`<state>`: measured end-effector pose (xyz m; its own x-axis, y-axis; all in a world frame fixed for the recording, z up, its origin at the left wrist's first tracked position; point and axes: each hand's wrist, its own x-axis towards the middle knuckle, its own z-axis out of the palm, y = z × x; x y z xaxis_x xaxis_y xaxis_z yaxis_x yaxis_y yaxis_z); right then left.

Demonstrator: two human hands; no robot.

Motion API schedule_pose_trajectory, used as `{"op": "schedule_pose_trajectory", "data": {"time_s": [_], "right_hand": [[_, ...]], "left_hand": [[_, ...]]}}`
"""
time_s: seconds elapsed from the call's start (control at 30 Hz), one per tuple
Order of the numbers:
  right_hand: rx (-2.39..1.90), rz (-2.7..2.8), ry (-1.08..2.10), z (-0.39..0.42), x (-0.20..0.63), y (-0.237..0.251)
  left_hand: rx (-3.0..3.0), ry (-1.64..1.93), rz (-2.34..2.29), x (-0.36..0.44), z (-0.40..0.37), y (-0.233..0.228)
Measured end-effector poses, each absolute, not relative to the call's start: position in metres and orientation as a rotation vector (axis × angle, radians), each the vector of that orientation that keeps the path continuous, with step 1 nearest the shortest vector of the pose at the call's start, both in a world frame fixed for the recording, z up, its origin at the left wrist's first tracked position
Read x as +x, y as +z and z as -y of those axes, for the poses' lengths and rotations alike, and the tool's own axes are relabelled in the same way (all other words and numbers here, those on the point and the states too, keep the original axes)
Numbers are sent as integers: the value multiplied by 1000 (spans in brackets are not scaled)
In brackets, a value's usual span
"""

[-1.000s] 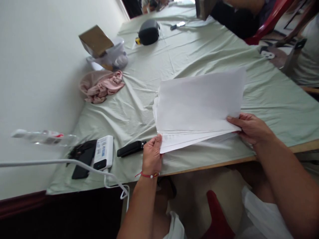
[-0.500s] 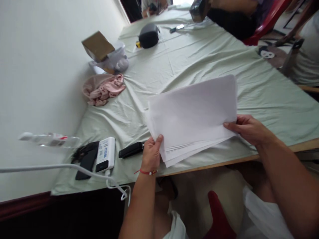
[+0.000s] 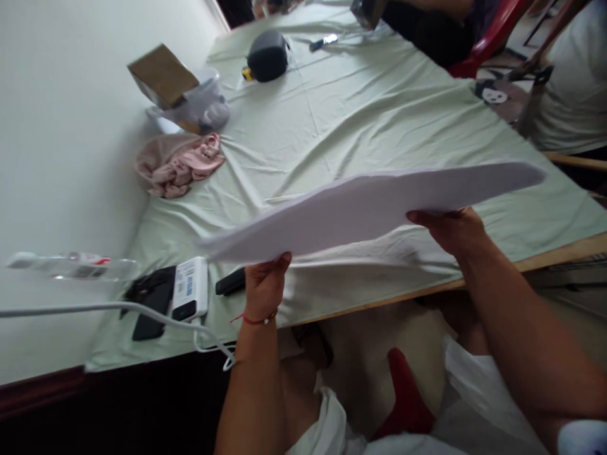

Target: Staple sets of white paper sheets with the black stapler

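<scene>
White sheets of paper (image 3: 351,212) stretch wide and shallow above the near part of the table, their long side running left to right. My left hand (image 3: 265,284), with a red cord bracelet at the wrist, pinches the near edge left of the middle, thumb on top. My right hand (image 3: 450,230) grips the same edge farther right, its thumb also above and its fingers hidden beneath. How many sheets there are cannot be told from this angle. A black elongated object (image 3: 230,282) lies just left of my left hand, partly covered by it.
On the pale green tablecloth (image 3: 332,120) are a white power bank (image 3: 190,287) with a cable, a dark phone (image 3: 154,306), a plastic bottle (image 3: 76,266), pink cloth (image 3: 184,167), a cardboard box (image 3: 164,76) and a black case (image 3: 268,57). Other people sit across and to the right.
The paper has gone from a tilted, fanned stack facing me to a long, flatter band seen nearly edge-on. Both hands still hold it, and the view has shifted slightly.
</scene>
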<state>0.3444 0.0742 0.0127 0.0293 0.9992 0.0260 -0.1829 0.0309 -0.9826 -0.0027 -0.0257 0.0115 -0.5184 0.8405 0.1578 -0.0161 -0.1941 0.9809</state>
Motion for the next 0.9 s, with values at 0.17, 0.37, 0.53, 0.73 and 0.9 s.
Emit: {"op": "schedule_pose_trajectory", "data": {"time_s": [0.17,0.37,0.53,0.73,0.9], "right_hand": [[-1177,1185,1275,-69,343,30],[-1239,1237,1344,-70,338,46],[-1240,1177,1387,-71,338,44],[-1176,1220,1438,-70,340,40],[-1217,1220,1420,-69,338,40]], "left_hand": [[1122,1730,-1401,1,15,22],[1183,1381,-1594,4,3,30],[1122,1411,-1587,-2,-1,14],[1120,1347,-1532,-5,7,2],[1304,1295,-1705,-14,11,2]]}}
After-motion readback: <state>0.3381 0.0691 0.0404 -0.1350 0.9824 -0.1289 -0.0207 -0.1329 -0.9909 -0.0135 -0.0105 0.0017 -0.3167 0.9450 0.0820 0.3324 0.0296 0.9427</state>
